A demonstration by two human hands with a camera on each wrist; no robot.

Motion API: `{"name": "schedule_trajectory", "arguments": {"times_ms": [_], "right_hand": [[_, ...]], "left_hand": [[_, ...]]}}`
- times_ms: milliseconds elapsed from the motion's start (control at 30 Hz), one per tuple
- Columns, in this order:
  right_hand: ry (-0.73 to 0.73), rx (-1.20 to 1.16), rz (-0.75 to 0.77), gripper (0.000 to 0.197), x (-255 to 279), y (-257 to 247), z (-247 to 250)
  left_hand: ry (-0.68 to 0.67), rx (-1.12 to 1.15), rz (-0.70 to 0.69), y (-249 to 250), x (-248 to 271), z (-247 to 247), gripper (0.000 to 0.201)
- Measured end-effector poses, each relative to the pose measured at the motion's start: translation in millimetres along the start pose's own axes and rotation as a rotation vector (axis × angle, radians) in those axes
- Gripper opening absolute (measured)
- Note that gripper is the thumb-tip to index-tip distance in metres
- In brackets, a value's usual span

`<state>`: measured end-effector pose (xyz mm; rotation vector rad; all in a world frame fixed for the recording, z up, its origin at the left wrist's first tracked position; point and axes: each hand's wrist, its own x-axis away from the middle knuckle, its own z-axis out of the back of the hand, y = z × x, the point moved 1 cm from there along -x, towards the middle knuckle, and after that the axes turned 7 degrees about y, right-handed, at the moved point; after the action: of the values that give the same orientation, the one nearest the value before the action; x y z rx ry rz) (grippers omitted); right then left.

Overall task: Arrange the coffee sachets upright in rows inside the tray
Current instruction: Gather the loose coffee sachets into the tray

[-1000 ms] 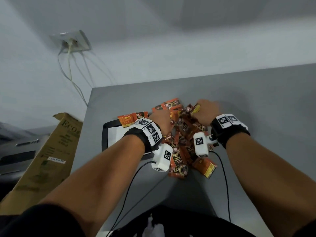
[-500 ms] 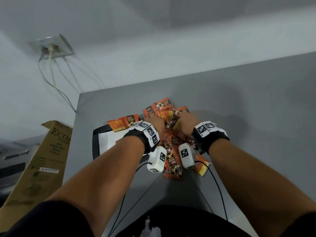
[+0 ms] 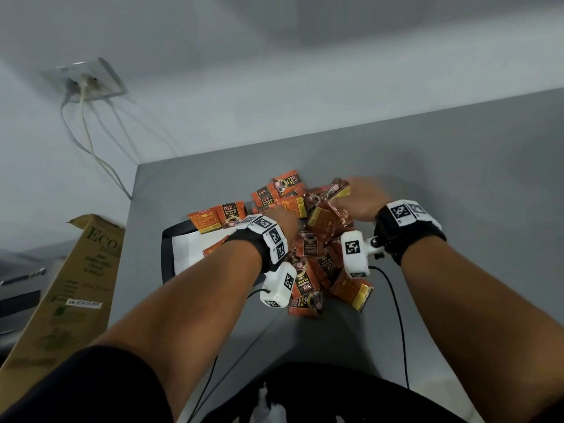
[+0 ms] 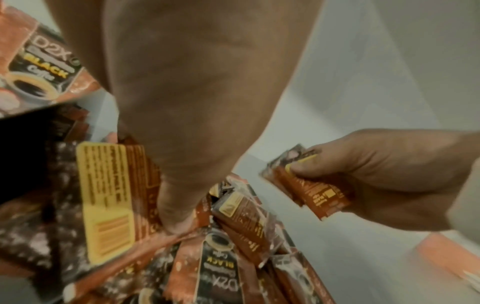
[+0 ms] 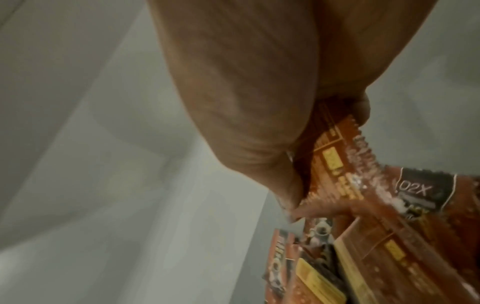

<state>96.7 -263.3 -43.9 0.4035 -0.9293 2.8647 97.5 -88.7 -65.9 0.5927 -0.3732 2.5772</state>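
Note:
A heap of orange coffee sachets [image 3: 311,270] lies on the grey table, right of a black tray [image 3: 166,254] with a white floor. A few sachets [image 3: 219,219] rest on the tray's far rim. My left hand [image 3: 285,219] is down in the heap, its thumb [image 4: 176,205] pressed on a yellow-labelled sachet [image 4: 109,195] with a fingertip behind it. My right hand [image 3: 363,199] is lifted at the heap's far right and grips a small bunch of sachets [image 4: 306,189], seen close in the right wrist view [image 5: 337,164]. My left forearm hides much of the tray.
A cardboard box [image 3: 76,285] leans against the table's left side. A wall socket [image 3: 85,80] with cables hangs behind. Thin black camera cables [image 3: 396,315] trail over the near table. Bare grey table [image 3: 457,178] extends to the right.
My right hand has drawn away from the left one, rightward and up, with sachets in its grip. The left hand stays in the heap.

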Motion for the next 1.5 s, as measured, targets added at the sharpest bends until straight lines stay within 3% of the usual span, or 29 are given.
{"name": "schedule_trajectory", "arguments": {"times_ms": [133, 300, 500, 533, 600, 667, 733, 900, 1000, 1100, 1267, 1367, 1433, 1500], "right_hand": [[-0.069, 0.100, -0.032, 0.024, -4, 1, -18], [-0.069, 0.272, -0.045, 0.021, -10, -1, -59], [0.060, 0.130, -0.117, 0.047, -7, 12, -66], [0.047, 0.122, -0.074, 0.041, -4, 12, -62], [-0.007, 0.111, -0.004, 0.009, 0, 9, -50], [-0.031, 0.149, 0.062, 0.027, 4, 8, -33], [-0.015, 0.124, 0.100, 0.028, 6, 14, -13], [0.056, -0.227, -0.089, 0.020, -9, 44, -1], [-0.017, -0.170, -0.112, 0.021, -11, 39, -15], [-0.085, -0.017, -0.082, 0.023, -10, 25, -39], [-0.034, 0.130, -0.041, 0.018, -22, 20, -70], [-0.036, 0.180, 0.024, 0.021, -12, 15, -66], [0.019, 0.140, 0.027, 0.012, -5, 11, -52], [0.115, 0.069, 0.004, 0.026, 1, 2, -35]], "left_hand": [[0.092, 0.177, 0.004, -13, -3, 4, 0.020], [0.184, 0.368, 0.035, -25, -9, 16, 0.044], [0.169, 0.302, 0.045, -21, -32, 24, 0.030], [0.171, 0.288, 0.045, -19, -36, 25, 0.028], [0.185, 0.262, 0.054, -15, -43, 25, 0.027], [0.191, 0.281, 0.058, -13, -48, 22, 0.032], [0.178, 0.302, 0.045, -12, -49, 19, 0.036], [0.185, 0.336, 0.034, -8, -48, 18, 0.040], [0.202, 0.378, 0.037, -11, -45, 22, 0.038], [0.255, 0.446, 0.046, -18, -35, 32, 0.034], [0.346, 0.574, 0.045, -43, -4, 48, 0.033], [0.420, 0.669, 0.067, -66, 20, 53, 0.029], [0.455, 0.716, 0.086, -84, 42, 50, 0.026], [0.492, 0.733, 0.103, -103, 64, 40, 0.025]]}}
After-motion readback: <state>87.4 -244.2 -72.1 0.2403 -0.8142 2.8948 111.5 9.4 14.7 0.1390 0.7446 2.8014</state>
